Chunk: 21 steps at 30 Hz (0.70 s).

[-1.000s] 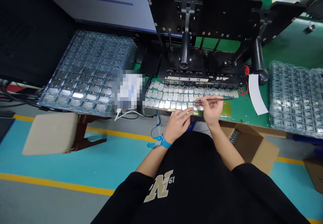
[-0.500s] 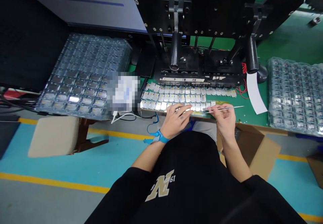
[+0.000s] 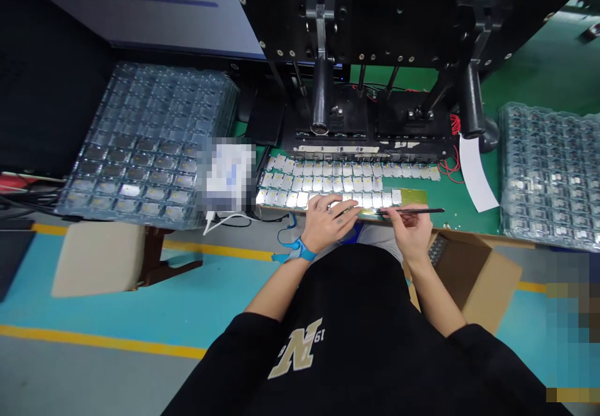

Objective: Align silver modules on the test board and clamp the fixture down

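My left hand (image 3: 329, 221), with a blue wrist strap (image 3: 300, 250), rests over the lowest row of small silver modules (image 3: 290, 198) at the table's front edge. Its fingers are spread, and nothing shows in its grasp. In my right hand (image 3: 412, 232) is a pair of thin dark tweezers (image 3: 419, 210), pinched between the fingers. The tweezers' tip points left, close to the modules at the right part of the lowest row. Just above my right hand lies a yellowish strip (image 3: 414, 196).
Behind the rows stands a black fixture with two lever handles (image 3: 321, 97). Clear trays of parts (image 3: 140, 147) stand at the left, more trays (image 3: 548, 172) at the right. A white paper strip (image 3: 477, 172) lies right of the fixture. An open cardboard box (image 3: 487, 278) is below the edge.
My right hand has moved slightly left and down, and the tweezers have turned, now looking dark instead of shiny. My left hand stays nearly in place. The view has shifted a little.
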Available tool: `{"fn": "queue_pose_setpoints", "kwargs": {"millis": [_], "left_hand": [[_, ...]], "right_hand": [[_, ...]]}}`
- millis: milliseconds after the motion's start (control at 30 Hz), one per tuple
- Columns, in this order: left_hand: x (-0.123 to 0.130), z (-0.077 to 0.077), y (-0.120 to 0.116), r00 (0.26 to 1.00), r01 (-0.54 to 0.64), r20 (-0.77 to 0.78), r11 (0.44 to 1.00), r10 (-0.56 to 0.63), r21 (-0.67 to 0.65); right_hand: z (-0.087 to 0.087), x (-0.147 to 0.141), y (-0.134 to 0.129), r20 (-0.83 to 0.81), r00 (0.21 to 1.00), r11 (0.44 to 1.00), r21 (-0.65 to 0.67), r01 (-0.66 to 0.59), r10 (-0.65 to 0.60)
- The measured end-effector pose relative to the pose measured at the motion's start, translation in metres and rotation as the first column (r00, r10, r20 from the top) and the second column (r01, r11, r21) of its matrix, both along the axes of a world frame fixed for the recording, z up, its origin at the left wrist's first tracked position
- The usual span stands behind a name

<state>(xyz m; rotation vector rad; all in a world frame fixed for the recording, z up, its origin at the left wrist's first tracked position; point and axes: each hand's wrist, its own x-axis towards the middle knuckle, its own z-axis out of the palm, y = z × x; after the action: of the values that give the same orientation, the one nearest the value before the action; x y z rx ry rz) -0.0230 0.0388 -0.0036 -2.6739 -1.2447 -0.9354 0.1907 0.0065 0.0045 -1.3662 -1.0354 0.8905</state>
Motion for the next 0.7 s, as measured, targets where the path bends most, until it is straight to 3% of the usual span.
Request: {"fn": "queue_pose_setpoints", "kwargs": {"millis": [333,467,700], "left_hand": [[0.002,0.003,0.001,1.0,0.005,0.02,1.0,-0.005,0.001],[0.002,0.001,0.001,1.0,-0.006,0.016,0.999,0.006,-0.039],[0.003,0.003,0.002,0.999,-0.004,0.037,1.0,0.004,0.008]], "right_hand": [[-0.003,0.001,-0.001,0.071,0.997,1.0,-0.026,-0.012,0.014],[0.0,-0.002,0.0,0.047,0.999,1.0,-0.004,-0.005,0.005],[0.011,-0.003,0.005,-0.069,0.997,0.999,-0.018,0.039,-0.041]]}}
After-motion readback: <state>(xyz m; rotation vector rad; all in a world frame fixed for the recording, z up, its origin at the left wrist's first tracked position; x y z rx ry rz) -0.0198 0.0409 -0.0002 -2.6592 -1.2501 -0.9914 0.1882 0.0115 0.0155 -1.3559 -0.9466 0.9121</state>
